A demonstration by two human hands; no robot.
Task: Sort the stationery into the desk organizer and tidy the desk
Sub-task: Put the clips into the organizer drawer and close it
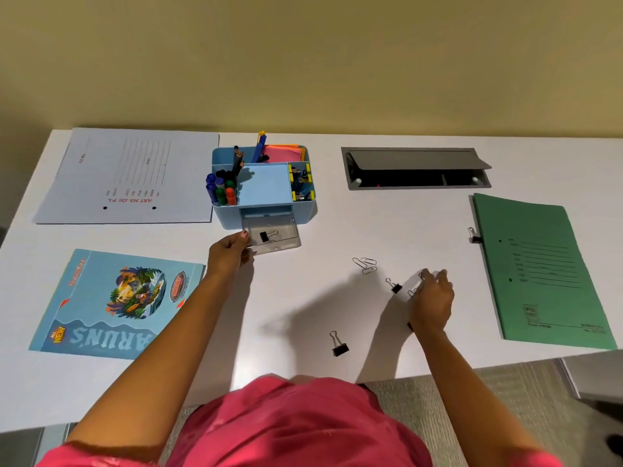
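Observation:
The blue desk organizer point(305, 210) stands at the back centre, with markers point(220, 191), pencils, a blue pen point(259, 147), sticky notes point(284, 153) and clips in its compartments. Its clear drawer point(286, 242) is pulled out, and one black binder clip point(265, 236) lies inside. My left hand point(228, 252) grips the drawer's front left corner. My right hand point(433, 302) reaches over small paper clips point(413, 292) on the desk, fingers stretched forward. Loose paper clips point(365, 264) and two black binder clips point(394, 286) point(339, 346) lie nearby.
A green folder point(546, 274) lies at the right with a binder clip point(473, 235) on its left edge. A pale folder point(135, 176) lies back left, a blue notebook point(114, 301) front left. An open grey cable hatch point(416, 168) is set into the desk behind.

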